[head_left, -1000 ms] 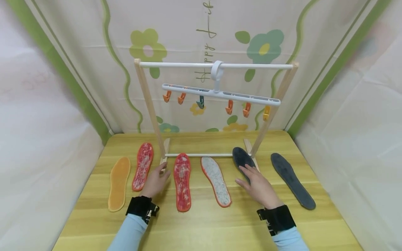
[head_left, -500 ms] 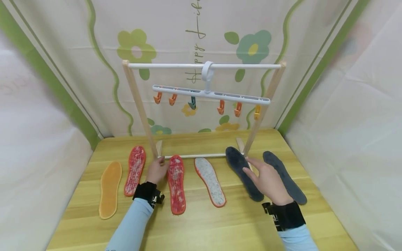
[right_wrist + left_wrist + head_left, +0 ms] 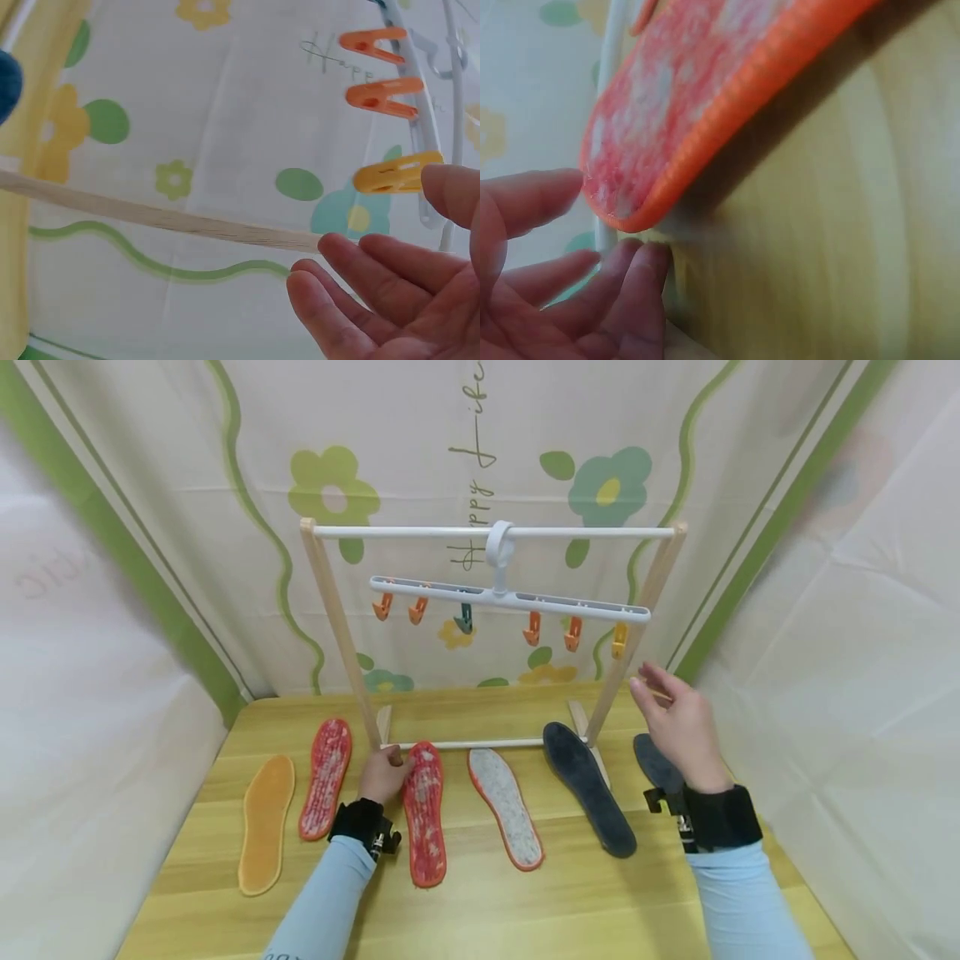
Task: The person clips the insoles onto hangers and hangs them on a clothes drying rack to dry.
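The right wrist strap (image 3: pixel 722 817) seems to hide the lower part of the rightmost dark insole (image 3: pixel 654 760).

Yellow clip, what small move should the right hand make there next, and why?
Probably reach in and pinch the yellow clip: nothing hangs from it, and the right hand is empty and nearby. The left hand is at a red insole's end.
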